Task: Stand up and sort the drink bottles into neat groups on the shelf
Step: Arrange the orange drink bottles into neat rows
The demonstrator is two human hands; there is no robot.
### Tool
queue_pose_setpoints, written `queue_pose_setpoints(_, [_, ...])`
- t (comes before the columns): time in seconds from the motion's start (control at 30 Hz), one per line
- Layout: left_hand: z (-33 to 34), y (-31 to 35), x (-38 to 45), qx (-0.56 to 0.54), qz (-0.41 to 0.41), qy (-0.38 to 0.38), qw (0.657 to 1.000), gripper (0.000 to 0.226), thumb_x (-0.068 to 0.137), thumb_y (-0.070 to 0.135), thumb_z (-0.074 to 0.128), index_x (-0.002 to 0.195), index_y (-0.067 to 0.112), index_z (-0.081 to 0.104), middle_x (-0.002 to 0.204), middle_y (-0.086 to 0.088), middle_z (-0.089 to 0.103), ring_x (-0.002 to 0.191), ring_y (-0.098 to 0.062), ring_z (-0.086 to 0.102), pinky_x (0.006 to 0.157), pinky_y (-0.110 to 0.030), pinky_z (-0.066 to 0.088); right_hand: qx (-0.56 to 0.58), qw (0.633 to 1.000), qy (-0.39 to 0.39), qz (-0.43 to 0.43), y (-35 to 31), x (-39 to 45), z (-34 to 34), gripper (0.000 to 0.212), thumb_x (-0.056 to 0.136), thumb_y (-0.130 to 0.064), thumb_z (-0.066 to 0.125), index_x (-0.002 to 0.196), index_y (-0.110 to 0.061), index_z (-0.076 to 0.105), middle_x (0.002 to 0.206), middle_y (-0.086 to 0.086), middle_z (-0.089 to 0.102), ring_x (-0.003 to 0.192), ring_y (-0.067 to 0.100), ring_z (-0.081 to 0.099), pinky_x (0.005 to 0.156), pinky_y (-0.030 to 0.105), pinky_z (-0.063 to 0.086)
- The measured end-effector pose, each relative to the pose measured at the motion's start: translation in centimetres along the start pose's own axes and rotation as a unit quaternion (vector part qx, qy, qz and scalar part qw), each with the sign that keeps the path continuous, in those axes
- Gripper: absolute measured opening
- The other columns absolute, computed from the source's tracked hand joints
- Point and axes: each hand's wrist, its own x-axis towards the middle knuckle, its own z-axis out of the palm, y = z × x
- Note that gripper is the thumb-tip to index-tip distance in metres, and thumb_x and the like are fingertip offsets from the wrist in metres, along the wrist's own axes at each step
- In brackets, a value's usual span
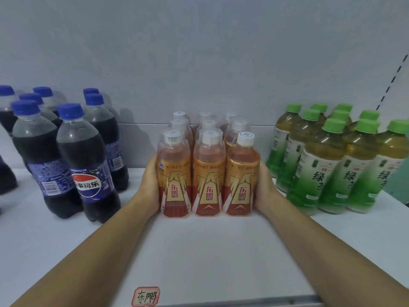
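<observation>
Several orange energy-drink bottles (208, 173) with white caps stand upright in tight rows at the middle of the white shelf (199, 251). My left hand (150, 185) presses flat against the left side of the group. On the opposite side, my right hand (264, 187) presses the right-hand bottle. The fingers of both hands are hidden behind the bottles. To the left stands a cluster of dark cola bottles (86, 165) with blue caps. Green tea bottles (327, 165) with green caps stand grouped on the right.
A handwritten red-bordered label (145, 296) is stuck at the shelf's front edge below the orange group. A pale back wall (199, 63) closes the shelf behind the bottles. Bare shelf gaps lie between the three groups.
</observation>
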Motion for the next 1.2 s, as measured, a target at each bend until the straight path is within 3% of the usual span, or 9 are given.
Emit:
queue_pose_setpoints(0.13, [0.1, -0.1, 0.1, -0.021, 0.003, -0.004, 1.000, 0.068, 0.104, 0.049, 0.035, 0.062, 0.025, 0.082, 0.079, -0.004, 0.079, 0.070, -0.019, 0.077, 0.061, -0.030, 0.062, -0.005, 1.000, 0.019, 0.000, -0.1, -0.3, 0.2, 0.049, 0.101, -0.048, 0.042, 0.091, -0.013, 0.074, 0.088, 0.014, 0.074, 0.078, 0.028, 0.072, 0.070, 0.037, 0.062])
queue_pose_setpoints(0.27, [0.0, -0.1, -0.1, -0.038, 0.017, -0.016, 0.999, 0.069, 0.106, 0.045, 0.033, 0.061, 0.027, 0.082, 0.076, -0.002, 0.078, 0.066, -0.017, 0.076, 0.054, -0.028, 0.060, -0.010, 0.996, 0.088, -0.017, 0.5, 0.4, -0.6, 0.056, 0.101, -0.059, 0.041, 0.110, -0.014, 0.073, 0.112, 0.019, 0.074, 0.105, 0.036, 0.071, 0.099, 0.050, 0.055])
queue_pose_setpoints(0.33, [-0.2, -0.3, -0.2, -0.037, 0.030, -0.021, 0.999, 0.066, 0.105, 0.046, 0.033, 0.068, 0.027, 0.083, 0.083, -0.003, 0.080, 0.074, -0.017, 0.077, 0.061, -0.029, 0.061, -0.005, 0.994, 0.108, -0.024, 0.8, 0.6, -1.1, 0.061, 0.103, -0.062, 0.036, 0.116, -0.016, 0.073, 0.116, 0.017, 0.074, 0.112, 0.035, 0.069, 0.106, 0.053, 0.049])
queue_pose_setpoints(0.43, [-0.5, -0.5, -0.7, -0.019, 0.041, -0.019, 0.999, 0.062, 0.106, 0.047, 0.032, 0.078, 0.026, 0.084, 0.092, -0.003, 0.080, 0.082, -0.018, 0.078, 0.074, -0.036, 0.059, -0.006, 0.998, 0.060, -0.034, 0.8, -0.4, -1.4, 0.065, 0.105, -0.062, 0.023, 0.129, -0.020, 0.066, 0.126, 0.012, 0.072, 0.121, 0.029, 0.066, 0.107, 0.049, 0.047])
queue_pose_setpoints(0.53, [-0.4, -0.5, -1.4, 0.010, 0.051, -0.024, 0.998, 0.052, 0.106, 0.049, 0.031, 0.099, 0.024, 0.076, 0.098, -0.003, 0.080, 0.087, -0.019, 0.078, 0.081, -0.040, 0.057, -0.008, 0.998, 0.034, -0.056, 1.0, -1.5, -1.1, 0.067, 0.105, -0.059, 0.017, 0.125, -0.019, 0.067, 0.124, 0.010, 0.073, 0.118, 0.026, 0.068, 0.099, 0.043, 0.053])
queue_pose_setpoints(0.67, [0.0, -0.9, -1.7, 0.009, 0.061, 0.002, 0.998, 0.050, 0.107, 0.045, 0.031, 0.099, 0.020, 0.074, 0.092, -0.003, 0.080, 0.084, -0.019, 0.078, 0.067, -0.030, 0.063, -0.010, 0.995, 0.076, -0.067, 1.5, -1.8, 0.3, 0.064, 0.108, -0.055, 0.021, 0.108, -0.016, 0.072, 0.103, 0.009, 0.078, 0.096, 0.022, 0.075, 0.081, 0.035, 0.059])
queue_pose_setpoints(0.83, [0.2, -1.4, -1.4, -0.014, 0.061, 0.035, 0.997, 0.049, 0.106, 0.042, 0.033, 0.097, 0.018, 0.074, 0.093, -0.006, 0.079, 0.088, -0.023, 0.076, 0.076, -0.035, 0.063, -0.021, 0.988, 0.119, -0.098, 1.9, -1.7, 0.6, 0.067, 0.109, -0.052, 0.020, 0.091, -0.020, 0.076, 0.095, 0.004, 0.079, 0.091, 0.019, 0.075, 0.089, 0.037, 0.057])
queue_pose_setpoints(1.07, [-0.1, -1.8, -1.2, -0.003, 0.073, 0.069, 0.995, 0.062, 0.106, 0.056, 0.022, 0.098, 0.026, 0.075, 0.098, -0.005, 0.080, 0.094, -0.024, 0.076, 0.098, -0.047, 0.055, -0.071, 0.979, 0.158, -0.106, 1.7, -1.9, 0.6, 0.065, 0.103, -0.061, 0.024, 0.131, -0.018, 0.063, 0.115, 0.008, 0.076, 0.112, 0.026, 0.071, 0.097, 0.042, 0.055])
queue_pose_setpoints(1.2, [-0.4, -1.3, -2.6, 0.036, 0.038, 0.046, 0.998, 0.069, 0.100, 0.071, 0.018, 0.114, 0.030, 0.072, 0.111, -0.001, 0.077, 0.103, -0.023, 0.073, 0.102, -0.047, 0.051, -0.153, 0.952, 0.206, -0.167, 0.0, -3.4, 0.2, 0.056, 0.103, -0.057, 0.027, 0.147, -0.029, 0.048, 0.139, -0.001, 0.062, 0.129, 0.017, 0.056, 0.114, 0.048, 0.040])
